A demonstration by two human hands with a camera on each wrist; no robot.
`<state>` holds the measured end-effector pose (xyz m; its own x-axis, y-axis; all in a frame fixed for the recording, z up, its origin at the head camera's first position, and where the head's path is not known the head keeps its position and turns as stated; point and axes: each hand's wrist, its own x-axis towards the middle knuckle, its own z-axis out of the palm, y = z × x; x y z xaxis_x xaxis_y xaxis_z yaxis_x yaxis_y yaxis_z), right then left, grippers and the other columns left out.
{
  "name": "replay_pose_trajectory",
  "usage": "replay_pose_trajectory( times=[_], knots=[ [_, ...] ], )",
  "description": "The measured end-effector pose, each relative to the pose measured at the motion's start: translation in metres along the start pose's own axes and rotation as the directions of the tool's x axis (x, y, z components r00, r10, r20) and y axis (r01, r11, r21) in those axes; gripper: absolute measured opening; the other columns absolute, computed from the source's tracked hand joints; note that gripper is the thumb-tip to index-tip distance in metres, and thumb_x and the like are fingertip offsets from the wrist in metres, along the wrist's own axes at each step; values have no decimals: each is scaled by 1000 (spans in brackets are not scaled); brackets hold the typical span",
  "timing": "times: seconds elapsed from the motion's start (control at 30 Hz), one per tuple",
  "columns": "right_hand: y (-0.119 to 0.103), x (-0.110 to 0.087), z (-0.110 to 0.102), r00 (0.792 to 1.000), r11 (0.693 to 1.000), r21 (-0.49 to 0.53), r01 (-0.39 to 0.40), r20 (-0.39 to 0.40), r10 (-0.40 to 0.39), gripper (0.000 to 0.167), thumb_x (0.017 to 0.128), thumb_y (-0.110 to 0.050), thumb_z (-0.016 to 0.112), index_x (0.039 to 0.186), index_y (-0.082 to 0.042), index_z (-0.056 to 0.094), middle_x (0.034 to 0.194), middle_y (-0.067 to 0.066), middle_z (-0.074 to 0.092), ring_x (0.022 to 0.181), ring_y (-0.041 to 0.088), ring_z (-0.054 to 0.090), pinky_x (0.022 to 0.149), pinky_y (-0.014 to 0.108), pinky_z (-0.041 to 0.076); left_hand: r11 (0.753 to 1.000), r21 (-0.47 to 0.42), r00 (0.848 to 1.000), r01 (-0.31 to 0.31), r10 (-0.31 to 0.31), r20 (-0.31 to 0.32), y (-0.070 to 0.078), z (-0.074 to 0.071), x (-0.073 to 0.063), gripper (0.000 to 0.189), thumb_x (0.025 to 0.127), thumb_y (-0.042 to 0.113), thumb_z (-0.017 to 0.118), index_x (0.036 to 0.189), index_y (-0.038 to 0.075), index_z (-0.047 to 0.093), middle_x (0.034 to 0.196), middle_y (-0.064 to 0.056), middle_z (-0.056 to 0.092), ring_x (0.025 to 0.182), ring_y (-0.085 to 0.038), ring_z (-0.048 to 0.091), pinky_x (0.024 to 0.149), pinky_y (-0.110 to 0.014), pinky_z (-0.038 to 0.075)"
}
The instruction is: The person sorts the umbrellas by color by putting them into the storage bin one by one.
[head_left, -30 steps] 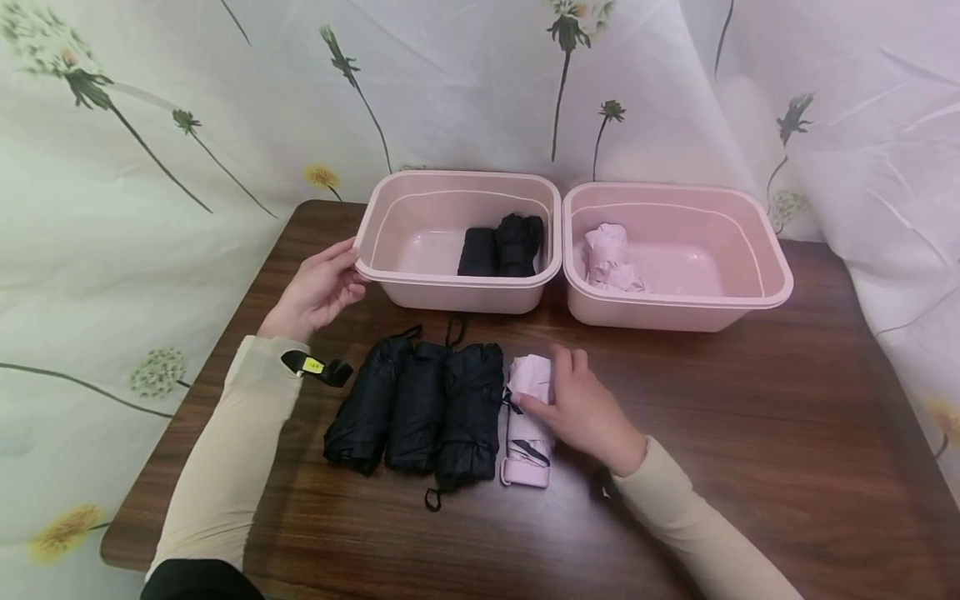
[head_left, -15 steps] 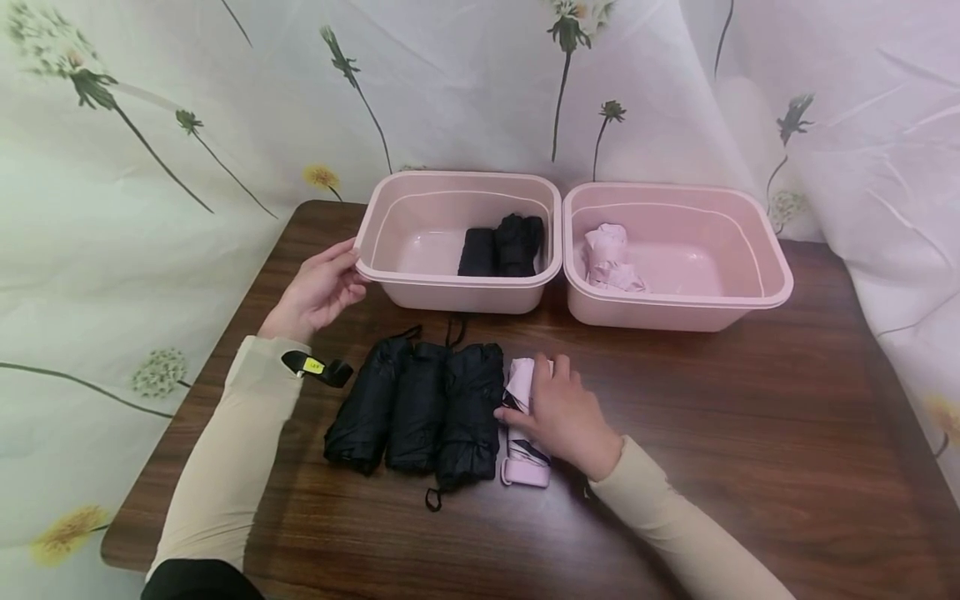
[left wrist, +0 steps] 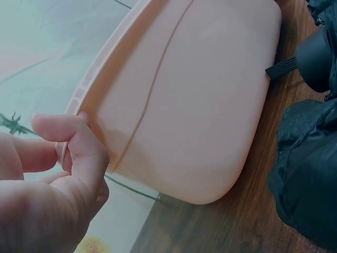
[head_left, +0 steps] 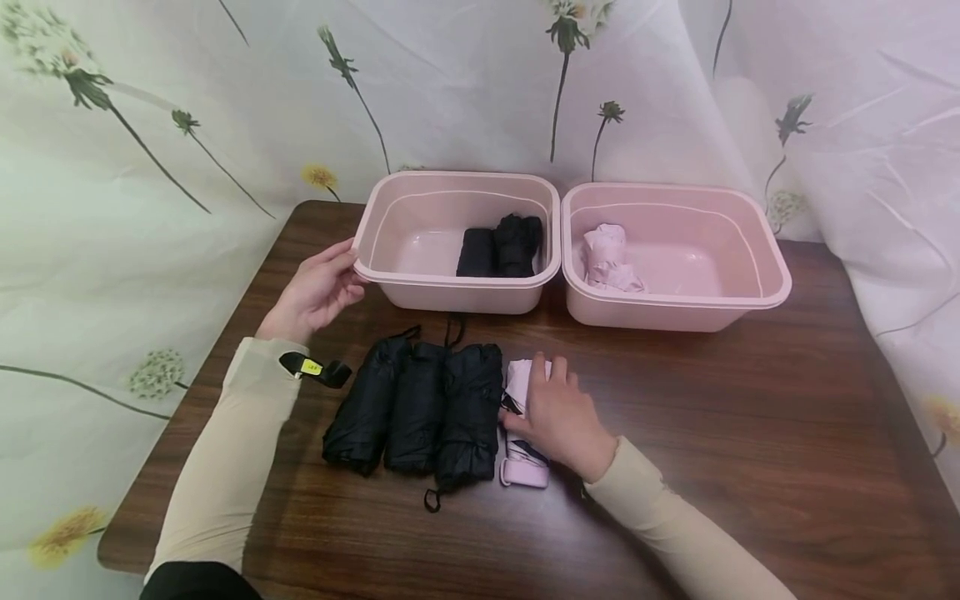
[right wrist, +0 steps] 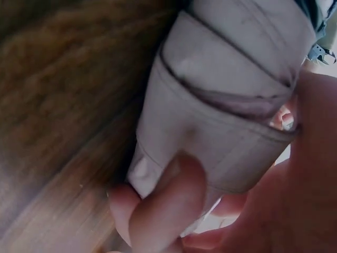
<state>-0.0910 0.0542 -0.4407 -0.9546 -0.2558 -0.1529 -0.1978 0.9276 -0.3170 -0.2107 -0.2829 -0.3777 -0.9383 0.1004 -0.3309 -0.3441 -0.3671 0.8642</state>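
My left hand (head_left: 318, 287) grips the left rim corner of a pink plastic bin (head_left: 465, 297), thumb and fingers curled at its edge in the left wrist view. On the table my right hand (head_left: 567, 421) holds a pale pink folding umbrella (head_left: 525, 474) from above. The right wrist view shows fingertips (right wrist: 171, 197) curled against the umbrella's wrap band (right wrist: 210, 142); the palm hides part of its right side in the head view. Directly left of it lie three black folding umbrellas (head_left: 471, 412), side by side.
Two black folding umbrellas (head_left: 516, 246) lie at the right end of the left bin. A second pink bin (head_left: 660, 317) stands beside it, with a pale pink umbrella (head_left: 606, 250) inside. Behind the brown table (head_left: 750, 417) hangs a flowered cloth (head_left: 480, 83).
My right hand has shifted left over the pale pink umbrella and its fingers have come round it. The left hand and both bins have stayed in place.
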Motion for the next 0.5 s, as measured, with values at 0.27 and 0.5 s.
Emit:
replay_pose_trajectory(
  times=[0.27,0.5],
  knots=[
    [0,0,3,1000,999,33,10,-22,-9,98,78,-51,71,146,7,29,130,30,39,106,44,51,68,51,55,1000,9,1000,0,0,-2,1,1,-2,51,102,15,46,150,9,30,84,-5,59,64,-11,54,52,-18,46],
    [2,1,2,1000,996,85,7,3,-8,98,77,-45,73,147,5,28,135,30,35,109,46,49,79,51,54,1000,7,1000,-6,6,5,0,0,-2,52,102,16,46,151,8,28,85,-4,58,65,-10,54,52,-17,45]
  ],
)
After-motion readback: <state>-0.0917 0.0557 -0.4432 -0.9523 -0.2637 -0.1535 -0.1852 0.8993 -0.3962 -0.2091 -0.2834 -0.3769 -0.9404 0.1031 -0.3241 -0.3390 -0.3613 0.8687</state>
